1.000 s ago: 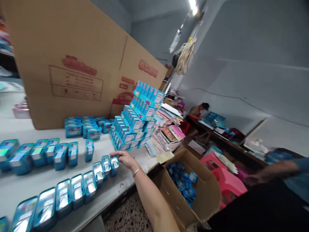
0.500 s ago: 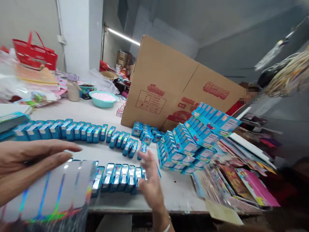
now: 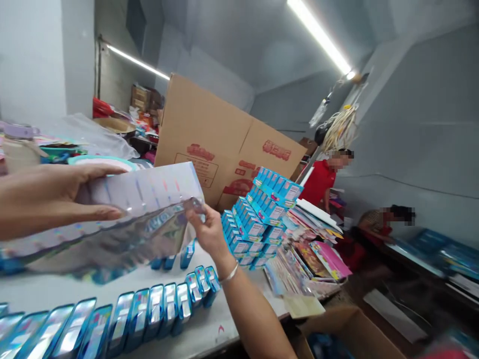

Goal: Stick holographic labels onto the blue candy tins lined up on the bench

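Observation:
My left hand (image 3: 63, 199) grips a shiny sticker sheet (image 3: 149, 187), white with rainbow-glinting lines, between thumb and fingers. A silvery, see-through layer hangs along its lower side. At the sheet's right end, my right hand (image 3: 209, 229) pinches the corner between thumb and fingers. Below both hands, a curved row of small blue boxes (image 3: 140, 309) stands on edge, their narrow shiny faces upward. A few more blue boxes (image 3: 187, 254) show behind, partly hidden by the sheet.
Blue display cartons (image 3: 258, 219) are stacked in steps in front of a big cardboard box (image 3: 209, 119). Printed packs (image 3: 310, 259) lie right of them. An open carton (image 3: 344, 329) is below the table edge. Two people work at the right; a bottle (image 3: 22, 149) stands far left.
My right hand has moved from the boxes to the sheet's corner and closed on it. The sheet has been raised and shifted right. The view has swung right.

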`<state>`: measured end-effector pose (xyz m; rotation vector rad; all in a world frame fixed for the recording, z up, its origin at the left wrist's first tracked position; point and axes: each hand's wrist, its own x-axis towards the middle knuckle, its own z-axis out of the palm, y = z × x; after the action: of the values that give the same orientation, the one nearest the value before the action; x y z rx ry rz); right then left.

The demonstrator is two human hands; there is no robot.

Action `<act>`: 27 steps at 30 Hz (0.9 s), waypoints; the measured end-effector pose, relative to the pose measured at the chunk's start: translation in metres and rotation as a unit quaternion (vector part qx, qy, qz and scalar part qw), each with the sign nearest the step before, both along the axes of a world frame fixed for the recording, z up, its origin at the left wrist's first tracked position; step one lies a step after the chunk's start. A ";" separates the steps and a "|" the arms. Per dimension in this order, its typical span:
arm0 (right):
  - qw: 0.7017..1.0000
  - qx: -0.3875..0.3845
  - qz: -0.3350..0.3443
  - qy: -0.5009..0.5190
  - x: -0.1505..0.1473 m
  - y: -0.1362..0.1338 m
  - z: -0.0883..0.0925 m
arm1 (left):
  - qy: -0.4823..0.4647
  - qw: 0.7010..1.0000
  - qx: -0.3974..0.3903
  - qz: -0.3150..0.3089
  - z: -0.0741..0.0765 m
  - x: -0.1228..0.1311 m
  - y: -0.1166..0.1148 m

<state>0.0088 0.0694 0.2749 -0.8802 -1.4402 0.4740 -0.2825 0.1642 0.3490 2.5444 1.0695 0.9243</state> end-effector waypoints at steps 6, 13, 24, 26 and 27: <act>0.989 -0.028 -0.146 -0.013 0.068 0.082 0.011 | 0.169 0.963 0.189 0.096 0.027 0.073 0.070; 0.962 -0.047 -0.263 0.051 0.115 0.115 -0.031 | 0.204 0.949 0.227 0.080 0.019 0.179 0.154; 0.967 -0.157 -0.174 -0.096 0.102 -0.008 -0.140 | 0.210 0.960 0.180 0.044 -0.054 0.277 0.230; 0.964 -0.168 -0.192 -0.081 0.102 -0.025 -0.155 | 0.205 0.961 0.182 0.025 -0.058 0.299 0.231; 0.959 -0.182 -0.201 -0.081 0.102 -0.034 -0.161 | 0.203 0.962 0.183 0.015 -0.061 0.310 0.230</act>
<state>0.1106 0.0356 0.1137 -1.5006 -1.2914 0.3687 0.0274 0.3945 0.2884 3.1308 1.1295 0.6708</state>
